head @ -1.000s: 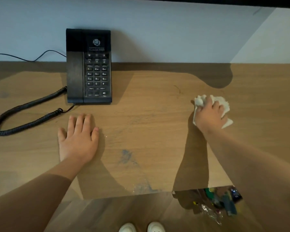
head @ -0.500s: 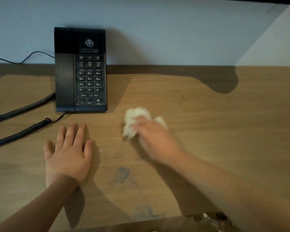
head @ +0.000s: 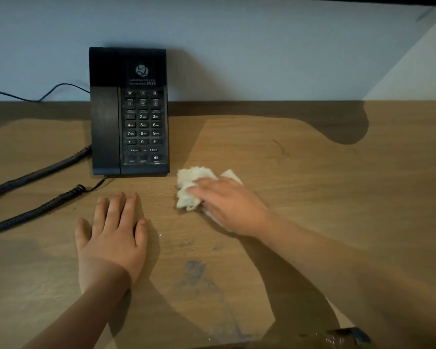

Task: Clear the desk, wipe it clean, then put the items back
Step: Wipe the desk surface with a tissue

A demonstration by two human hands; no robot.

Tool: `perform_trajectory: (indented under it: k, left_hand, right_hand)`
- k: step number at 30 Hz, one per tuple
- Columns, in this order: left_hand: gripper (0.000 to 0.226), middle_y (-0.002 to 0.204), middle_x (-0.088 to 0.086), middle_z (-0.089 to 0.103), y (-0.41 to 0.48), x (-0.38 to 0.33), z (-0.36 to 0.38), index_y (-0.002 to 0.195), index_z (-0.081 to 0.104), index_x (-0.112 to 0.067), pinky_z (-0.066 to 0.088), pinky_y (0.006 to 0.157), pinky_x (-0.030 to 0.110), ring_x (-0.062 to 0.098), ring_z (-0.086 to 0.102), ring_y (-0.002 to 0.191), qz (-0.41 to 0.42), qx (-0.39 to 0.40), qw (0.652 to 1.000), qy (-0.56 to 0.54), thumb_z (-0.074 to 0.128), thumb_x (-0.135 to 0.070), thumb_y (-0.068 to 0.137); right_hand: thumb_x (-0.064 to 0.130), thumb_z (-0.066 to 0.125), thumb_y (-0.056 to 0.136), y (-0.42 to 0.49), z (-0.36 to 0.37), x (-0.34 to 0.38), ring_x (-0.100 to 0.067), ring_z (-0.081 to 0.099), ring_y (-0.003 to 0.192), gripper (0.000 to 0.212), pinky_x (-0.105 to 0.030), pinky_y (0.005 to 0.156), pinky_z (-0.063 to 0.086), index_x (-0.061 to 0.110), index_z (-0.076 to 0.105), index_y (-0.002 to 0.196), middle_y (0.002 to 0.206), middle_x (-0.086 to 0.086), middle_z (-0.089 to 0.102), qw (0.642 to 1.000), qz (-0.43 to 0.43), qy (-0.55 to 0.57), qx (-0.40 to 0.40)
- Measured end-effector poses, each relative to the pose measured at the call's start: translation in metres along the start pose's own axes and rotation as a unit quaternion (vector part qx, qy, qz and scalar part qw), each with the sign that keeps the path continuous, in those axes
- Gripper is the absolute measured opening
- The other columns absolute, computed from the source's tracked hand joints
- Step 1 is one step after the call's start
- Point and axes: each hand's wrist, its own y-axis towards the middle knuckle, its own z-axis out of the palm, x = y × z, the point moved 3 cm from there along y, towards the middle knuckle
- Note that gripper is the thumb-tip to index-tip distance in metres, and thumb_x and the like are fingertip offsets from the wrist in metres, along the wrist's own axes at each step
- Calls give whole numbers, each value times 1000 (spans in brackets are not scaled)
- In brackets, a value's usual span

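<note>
A crumpled white tissue (head: 190,183) lies on the wooden desk (head: 337,197), just right of the phone's near corner. My right hand (head: 227,205) lies on top of the tissue and presses it against the wood, fingers pointing left. My left hand (head: 112,235) rests flat on the desk, palm down and fingers spread, below the phone. A black desk phone (head: 129,112) stands against the wall at the back left.
The phone's coiled cord (head: 35,192) runs left across the desk, and a thin cable (head: 48,93) trails along the wall. A grey smudge (head: 195,272) marks the wood near the front edge. A dark object with clear wrapping (head: 347,336) shows below the desk edge at lower right.
My right hand has swept the tissue from the right side of the desk leftward to beside the phone. My left hand has stayed flat in place.
</note>
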Motion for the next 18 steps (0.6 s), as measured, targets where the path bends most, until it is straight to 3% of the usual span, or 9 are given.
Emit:
perform_trajectory:
  k: [2,3,5,6,8,11,14,16,18]
  left_hand:
    - [68,158,-11,-5,-1,0,0,148,-7,-33,-4,116,42,12,-11,144,-2,0,1000,-2,-3,-50,83]
    - [68,158,-11,-4,-1,-1,1,148,-6,-34,-4,115,42,12,-10,144,-4,-4,1000,-4,-4,-51,82]
    - [70,158,-11,-4,-1,-2,1,148,-6,-34,-4,115,42,11,-10,145,-6,-8,1000,0,-7,-52,81]
    - [71,158,-11,-5,0,-2,1,148,-7,-34,-4,115,41,11,-11,144,-6,-7,1000,3,-9,-53,80]
    - [70,158,-11,-4,0,-1,1,148,-6,-33,-5,115,41,12,-11,145,-6,-6,1000,1,-7,-53,81]
    - [68,158,-9,3,-1,2,2,148,-3,-33,-2,115,42,12,-6,145,-4,-16,1000,-3,-4,-53,83]
    - [65,158,-8,6,-2,2,3,142,-5,-32,-1,115,42,13,-3,145,1,-15,1000,-5,-6,-55,82]
    - [66,158,-8,5,-2,1,2,143,-5,-33,-2,115,41,12,-4,145,1,-15,1000,-14,-6,-54,81]
    - [69,158,-8,4,-1,2,1,147,0,-32,-3,115,41,12,-6,145,4,-14,1000,-20,-5,-53,81]
  right_hand:
    - [18,44,93,-9,-22,-64,-34,57,113,38,-45,96,45,12,52,129,124,-14,60,974,184,-24,-132]
    - [22,38,94,-16,-33,-106,-36,52,119,44,-46,100,41,10,45,135,130,-16,55,934,306,-54,-178]
    - [32,31,96,-36,-54,-170,-39,34,133,54,-50,110,25,7,29,144,144,-21,37,831,524,-84,-169]
    - [34,29,98,-37,-60,-186,-39,27,136,55,-52,112,18,6,25,145,147,-22,31,790,591,-78,-141]
    - [35,27,99,-17,-63,-194,-38,22,138,54,-52,114,12,7,26,145,149,-21,28,763,633,-59,-113]
    - [38,29,99,49,-48,-168,-34,25,138,53,-48,111,20,10,30,143,148,-18,31,849,517,-78,-81]
    - [33,30,100,92,-13,-84,-30,20,142,49,-47,113,20,16,28,146,153,-12,27,952,295,-72,-39]
    - [31,30,102,82,5,-20,-26,10,146,49,-44,117,9,17,24,148,158,-7,17,986,160,-55,4]
    - [25,31,102,55,12,11,-22,10,146,46,-40,117,6,16,28,147,158,-5,19,994,99,-22,35]
